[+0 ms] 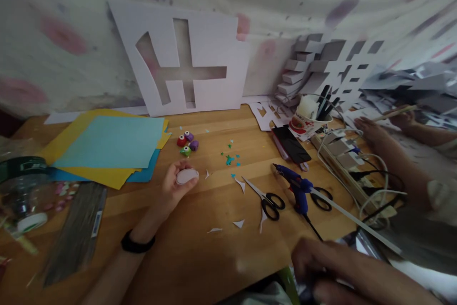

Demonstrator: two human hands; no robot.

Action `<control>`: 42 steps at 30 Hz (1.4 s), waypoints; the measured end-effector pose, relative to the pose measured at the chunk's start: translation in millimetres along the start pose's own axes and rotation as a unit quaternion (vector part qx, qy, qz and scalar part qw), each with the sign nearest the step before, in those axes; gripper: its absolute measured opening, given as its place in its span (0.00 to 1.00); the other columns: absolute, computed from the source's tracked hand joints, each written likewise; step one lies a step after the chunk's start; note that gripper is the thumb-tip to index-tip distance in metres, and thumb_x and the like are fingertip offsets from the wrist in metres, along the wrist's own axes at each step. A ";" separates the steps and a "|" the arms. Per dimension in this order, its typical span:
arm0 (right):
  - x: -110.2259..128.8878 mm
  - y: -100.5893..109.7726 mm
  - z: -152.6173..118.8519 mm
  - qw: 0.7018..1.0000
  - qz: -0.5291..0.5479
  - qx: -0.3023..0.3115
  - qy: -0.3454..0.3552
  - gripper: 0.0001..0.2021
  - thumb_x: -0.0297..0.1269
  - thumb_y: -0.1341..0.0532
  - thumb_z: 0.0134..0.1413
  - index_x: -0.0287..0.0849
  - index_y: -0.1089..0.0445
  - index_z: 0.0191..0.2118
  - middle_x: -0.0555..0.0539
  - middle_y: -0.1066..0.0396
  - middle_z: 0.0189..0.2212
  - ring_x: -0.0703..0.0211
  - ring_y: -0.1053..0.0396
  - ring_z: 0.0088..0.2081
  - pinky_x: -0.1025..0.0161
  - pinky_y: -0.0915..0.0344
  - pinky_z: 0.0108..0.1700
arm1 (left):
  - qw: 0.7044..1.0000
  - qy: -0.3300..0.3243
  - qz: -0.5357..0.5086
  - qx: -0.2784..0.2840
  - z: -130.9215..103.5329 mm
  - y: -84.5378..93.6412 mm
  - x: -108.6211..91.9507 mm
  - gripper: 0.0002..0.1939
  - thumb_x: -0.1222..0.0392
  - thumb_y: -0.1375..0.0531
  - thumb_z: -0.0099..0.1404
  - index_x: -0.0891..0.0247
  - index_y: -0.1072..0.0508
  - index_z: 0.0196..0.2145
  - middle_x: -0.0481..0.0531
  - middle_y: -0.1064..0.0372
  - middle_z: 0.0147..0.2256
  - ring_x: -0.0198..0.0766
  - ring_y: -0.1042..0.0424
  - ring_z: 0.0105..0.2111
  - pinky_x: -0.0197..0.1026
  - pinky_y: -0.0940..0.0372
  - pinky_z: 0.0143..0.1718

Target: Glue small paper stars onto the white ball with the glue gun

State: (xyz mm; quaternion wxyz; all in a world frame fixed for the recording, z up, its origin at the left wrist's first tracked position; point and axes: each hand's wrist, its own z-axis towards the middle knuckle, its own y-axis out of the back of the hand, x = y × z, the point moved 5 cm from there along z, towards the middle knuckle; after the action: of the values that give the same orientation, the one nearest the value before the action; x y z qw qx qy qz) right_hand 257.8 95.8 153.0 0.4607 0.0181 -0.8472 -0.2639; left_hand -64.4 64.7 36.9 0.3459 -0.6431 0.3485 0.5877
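My left hand (173, 186) is closed around a small white oval piece (186, 176), with its flat face turned up. Just beyond those fingers sit small red, purple and green figures with eyes (185, 145). My right hand (317, 262) is low by the table's front edge, blurred and partly cut off; what its fingers do is unclear. Scissors with black handles (267, 200) lie on the wooden table (185, 257) between my hands. Beside them rests a blue glue gun (294, 183) with a long white glue stick (357, 221) in its back.
White paper scraps (238, 223) and green and blue stars (229, 159) are scattered mid-table. Coloured sheets (114, 138) and a clear bottle (26, 195) lie left. A pen cup (303, 122), dark phone-like object (292, 144) and power strip (342, 157) stand right, near another person's hands (373, 133).
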 end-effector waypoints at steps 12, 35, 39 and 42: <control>13.0 61.2 146.6 0.929 -0.129 -0.345 -0.002 0.09 0.41 0.38 0.59 0.41 0.25 0.34 0.47 0.24 0.29 0.58 0.30 0.30 0.63 0.39 0.34 | 0.996 0.043 -0.072 -0.039 9.3 10.0 28.9 0.25 0.53 0.28 0.49 0.58 0.33 0.41 0.56 0.22 0.44 0.48 0.23 0.47 0.54 0.29 0.53; -30.0 79.9 236.0 0.908 -0.245 -0.318 -0.121 0.08 0.35 0.38 0.59 0.41 0.21 0.33 0.41 0.20 0.33 0.52 0.26 0.35 0.62 0.40 0.33 | 0.993 0.042 -0.086 -0.072 12.1 7.5 33.2 0.22 0.58 0.29 0.46 0.58 0.30 0.39 0.54 0.22 0.42 0.49 0.23 0.46 0.53 0.28 0.50; -31.7 83.8 237.4 0.904 -0.252 -0.326 -0.115 0.09 0.36 0.39 0.60 0.40 0.21 0.35 0.41 0.20 0.34 0.52 0.25 0.35 0.62 0.39 0.34 | 0.995 0.045 -0.060 -0.063 12.4 7.5 33.6 0.22 0.56 0.30 0.47 0.58 0.30 0.40 0.55 0.22 0.43 0.49 0.23 0.45 0.53 0.27 0.48; -30.8 89.6 236.6 0.894 -0.272 -0.339 -0.112 0.09 0.35 0.39 0.61 0.38 0.22 0.38 0.40 0.21 0.36 0.51 0.26 0.38 0.61 0.38 0.36 | 0.996 0.041 -0.052 -0.067 13.3 8.7 36.3 0.23 0.55 0.30 0.46 0.58 0.31 0.40 0.54 0.22 0.42 0.49 0.23 0.45 0.53 0.27 0.48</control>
State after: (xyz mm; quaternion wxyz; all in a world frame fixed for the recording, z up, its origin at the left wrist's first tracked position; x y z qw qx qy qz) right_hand 107.5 283.2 67.6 0.2517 0.0607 -0.7145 -0.6500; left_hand -76.2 70.0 -0.5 0.3175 -0.7054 0.2888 0.5640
